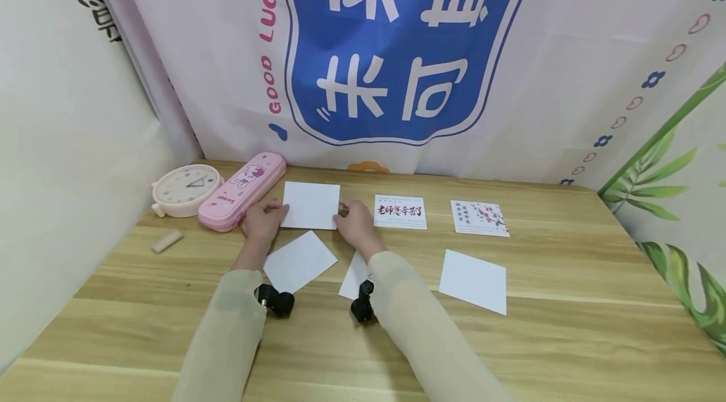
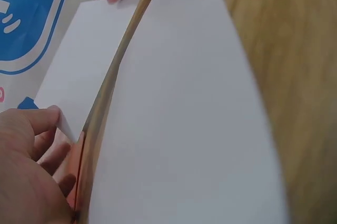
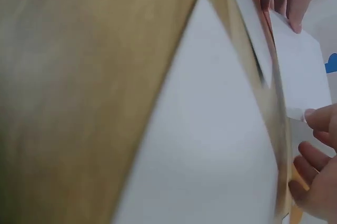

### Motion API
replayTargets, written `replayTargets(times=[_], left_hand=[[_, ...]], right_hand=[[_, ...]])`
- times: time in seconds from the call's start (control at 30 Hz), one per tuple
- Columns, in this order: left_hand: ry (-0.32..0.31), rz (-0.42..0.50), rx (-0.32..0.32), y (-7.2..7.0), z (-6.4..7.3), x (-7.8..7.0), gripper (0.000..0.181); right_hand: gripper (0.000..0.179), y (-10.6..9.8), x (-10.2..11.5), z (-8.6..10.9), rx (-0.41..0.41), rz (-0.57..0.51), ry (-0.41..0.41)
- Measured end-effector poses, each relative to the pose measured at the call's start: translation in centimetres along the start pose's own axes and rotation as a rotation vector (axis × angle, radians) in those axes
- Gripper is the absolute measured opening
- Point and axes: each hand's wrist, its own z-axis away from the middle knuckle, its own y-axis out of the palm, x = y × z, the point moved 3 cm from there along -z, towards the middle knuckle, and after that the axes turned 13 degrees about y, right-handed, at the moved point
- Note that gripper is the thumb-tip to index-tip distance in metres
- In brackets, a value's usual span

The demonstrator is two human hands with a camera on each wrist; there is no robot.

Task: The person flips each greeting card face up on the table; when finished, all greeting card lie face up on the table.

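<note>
A blank white card [image 1: 311, 205] is held between my two hands, upper left of the table's middle. My left hand [image 1: 262, 222] pinches its left edge, thumb [image 2: 50, 116] on the near face. On the opposite edge, my right hand [image 1: 358, 227] pinches the card with thumb and fingers. Both wrist views show the card raised at a tilt, its visible face plain. Just below it lies another blank card [image 1: 300, 261], set at an angle. A further blank card [image 1: 353, 277] is partly hidden under my right forearm.
Right of my hands lie a card with red lettering [image 1: 400, 212] and a card with pink blossoms [image 1: 479, 218]. A blank card [image 1: 473, 281] sits nearer me. On the left are a pink pencil case [image 1: 244, 191], a round clock [image 1: 187, 190] and a small wooden block [image 1: 167, 241].
</note>
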Motion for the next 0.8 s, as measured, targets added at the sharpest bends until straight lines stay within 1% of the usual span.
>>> replayTargets(times=[0.1,0.17,0.27,0.37,0.47,0.53,0.7,0.73,0.8], left_hand=[[0.037,0.132,-0.053,-0.1,-0.1,-0.1,0.021],[0.056,0.219,-0.072,-0.1,-0.2,-0.2,0.02],[0.069,0.293,-0.079,-0.1,-0.2,-0.4,0.02],[0.072,0.353,-0.064,-0.2,-0.1,-0.6,0.022],[0.084,0.364,-0.038,-0.3,-0.1,-0.6,0.024],[0.091,0.355,-0.028,-0.4,-0.1,-0.6,0.025],[0.106,0.366,-0.047,-0.6,0.0,-0.7,0.024],[0.112,0.372,-0.051,-0.6,0.0,-0.7,0.024],[0.124,0.392,-0.055,-0.4,0.1,-0.5,0.025]], right_hand=[[0.016,-0.4,0.3,0.1,-0.033,-0.116,0.027],[0.009,-0.5,0.4,0.1,-0.051,-0.164,0.042],[0.008,-0.7,0.5,0.2,-0.069,-0.205,0.05],[0.009,-0.8,0.6,0.2,-0.073,-0.266,0.047],[0.01,-1.1,0.7,0.3,-0.073,-0.346,0.045],[0.008,-1.3,0.6,0.3,-0.08,-0.376,0.049],[0.004,-1.9,0.7,0.5,-0.091,-0.394,0.089],[0.005,-1.9,0.6,0.5,-0.08,-0.416,0.101],[0.007,-2.0,0.7,0.5,-0.035,-0.492,0.125]])
